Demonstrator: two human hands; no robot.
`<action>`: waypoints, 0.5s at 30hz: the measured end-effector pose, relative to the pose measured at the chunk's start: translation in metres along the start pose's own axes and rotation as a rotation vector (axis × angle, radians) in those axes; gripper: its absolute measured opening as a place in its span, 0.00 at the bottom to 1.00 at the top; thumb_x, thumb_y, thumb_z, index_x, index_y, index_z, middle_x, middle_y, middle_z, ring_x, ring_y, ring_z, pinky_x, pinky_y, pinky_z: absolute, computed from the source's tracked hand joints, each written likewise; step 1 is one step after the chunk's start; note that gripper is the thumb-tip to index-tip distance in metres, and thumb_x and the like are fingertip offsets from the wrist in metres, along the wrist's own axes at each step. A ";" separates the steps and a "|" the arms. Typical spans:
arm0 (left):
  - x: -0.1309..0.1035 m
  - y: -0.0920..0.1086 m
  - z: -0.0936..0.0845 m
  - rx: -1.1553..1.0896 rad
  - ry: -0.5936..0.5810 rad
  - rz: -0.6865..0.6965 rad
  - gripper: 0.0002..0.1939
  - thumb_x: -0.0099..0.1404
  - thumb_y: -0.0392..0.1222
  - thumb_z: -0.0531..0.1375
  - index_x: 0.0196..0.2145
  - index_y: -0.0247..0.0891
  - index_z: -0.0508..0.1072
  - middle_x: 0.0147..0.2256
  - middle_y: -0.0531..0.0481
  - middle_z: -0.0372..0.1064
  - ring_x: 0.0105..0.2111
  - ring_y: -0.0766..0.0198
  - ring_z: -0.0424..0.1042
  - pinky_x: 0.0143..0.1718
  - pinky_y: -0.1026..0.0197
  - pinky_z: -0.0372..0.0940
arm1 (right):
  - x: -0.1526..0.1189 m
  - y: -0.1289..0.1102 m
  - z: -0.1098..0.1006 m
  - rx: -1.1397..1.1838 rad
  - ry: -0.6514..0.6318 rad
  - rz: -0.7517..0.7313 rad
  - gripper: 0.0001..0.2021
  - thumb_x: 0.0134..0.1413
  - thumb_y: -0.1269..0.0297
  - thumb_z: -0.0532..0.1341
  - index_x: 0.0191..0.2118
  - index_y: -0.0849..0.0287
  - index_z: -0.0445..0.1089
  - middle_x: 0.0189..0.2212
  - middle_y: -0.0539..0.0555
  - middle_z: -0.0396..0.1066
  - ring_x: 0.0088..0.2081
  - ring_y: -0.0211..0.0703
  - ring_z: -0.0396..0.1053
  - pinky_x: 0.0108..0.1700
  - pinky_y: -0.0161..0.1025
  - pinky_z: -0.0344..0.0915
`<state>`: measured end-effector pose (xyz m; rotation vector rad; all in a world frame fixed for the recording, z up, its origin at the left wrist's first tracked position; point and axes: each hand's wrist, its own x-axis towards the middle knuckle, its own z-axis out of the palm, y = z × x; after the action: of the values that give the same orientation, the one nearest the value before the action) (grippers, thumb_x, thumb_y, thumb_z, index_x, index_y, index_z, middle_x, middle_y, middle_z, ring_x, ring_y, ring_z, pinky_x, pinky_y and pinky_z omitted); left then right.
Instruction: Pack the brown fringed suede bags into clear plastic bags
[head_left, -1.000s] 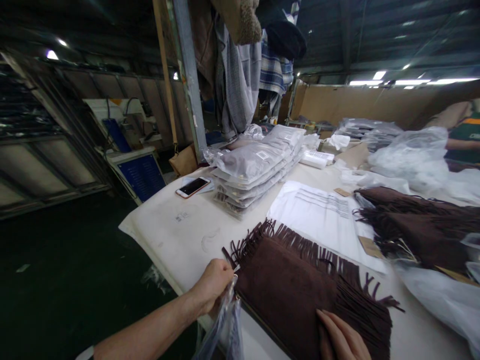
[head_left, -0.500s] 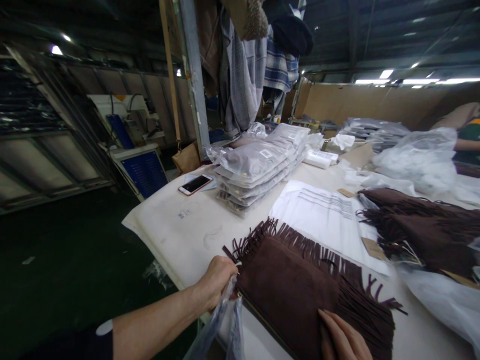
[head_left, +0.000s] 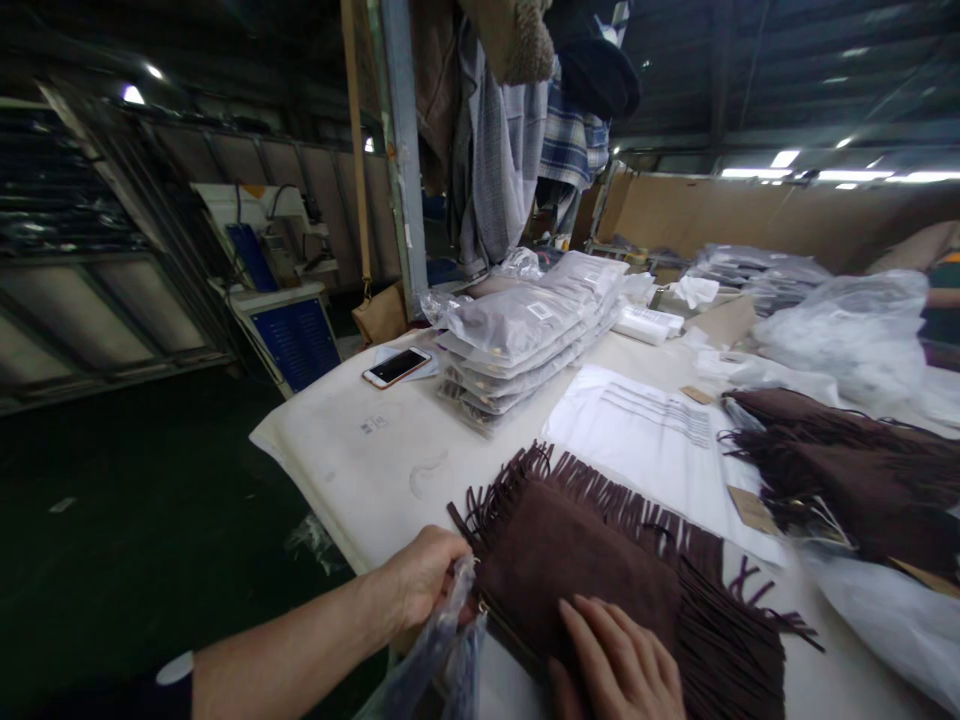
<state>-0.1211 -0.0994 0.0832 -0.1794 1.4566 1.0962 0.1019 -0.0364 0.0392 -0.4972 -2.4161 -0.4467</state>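
A dark brown fringed bag (head_left: 585, 545) lies flat on the pale table, its fringe spread toward the far and right sides and a zip along the near edge. At its left corner my left hand (head_left: 431, 575) is closed on a clear plastic strip (head_left: 442, 640) that hangs down over the table edge; a small metal zip end shows beside the fingers. My right hand (head_left: 619, 655) rests on the bag's near part with its fingers stretched out. Just beyond the bag lies a white printed plastic bag (head_left: 626, 415).
Bagged goods (head_left: 525, 335) stand stacked behind, beside a phone (head_left: 396, 367). More brown fringed bags (head_left: 862, 470) and clear plastic (head_left: 847, 325) lie on the right. A metal post (head_left: 405, 150) rises at the table's back. A person's arm (head_left: 941, 298) shows far right.
My right hand has slid left across the bag from its right part toward the middle of the near edge. My left hand keeps its hold at the corner. The view has shifted slightly.
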 end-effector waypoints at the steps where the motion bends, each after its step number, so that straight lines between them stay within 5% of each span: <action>1: -0.001 0.001 -0.001 0.004 -0.029 -0.026 0.06 0.43 0.31 0.52 0.12 0.32 0.63 0.12 0.47 0.60 0.11 0.65 0.61 0.12 0.64 0.58 | 0.013 -0.009 0.002 0.032 0.002 -0.045 0.16 0.53 0.60 0.55 0.47 0.55 0.69 0.41 0.53 0.74 0.41 0.45 0.70 0.43 0.42 0.61; 7: -0.014 0.002 0.000 -0.072 -0.116 -0.014 0.09 0.49 0.30 0.54 0.14 0.33 0.65 0.12 0.51 0.59 0.13 0.67 0.60 0.16 0.66 0.60 | 0.071 -0.043 0.016 0.132 -0.038 -0.093 0.19 0.58 0.72 0.46 0.51 0.58 0.66 0.45 0.51 0.72 0.45 0.42 0.66 0.47 0.41 0.56; 15: -0.023 0.006 -0.005 -0.288 -0.267 -0.045 0.23 0.67 0.39 0.43 0.17 0.35 0.65 0.16 0.50 0.62 0.18 0.67 0.63 0.25 0.67 0.61 | 0.086 -0.065 0.028 0.227 0.095 -0.027 0.24 0.64 0.70 0.37 0.43 0.61 0.71 0.40 0.52 0.74 0.44 0.42 0.66 0.51 0.43 0.53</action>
<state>-0.1226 -0.1109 0.1050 -0.2575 1.0503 1.2397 -0.0043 -0.0601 0.0601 -0.3360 -2.3472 -0.1980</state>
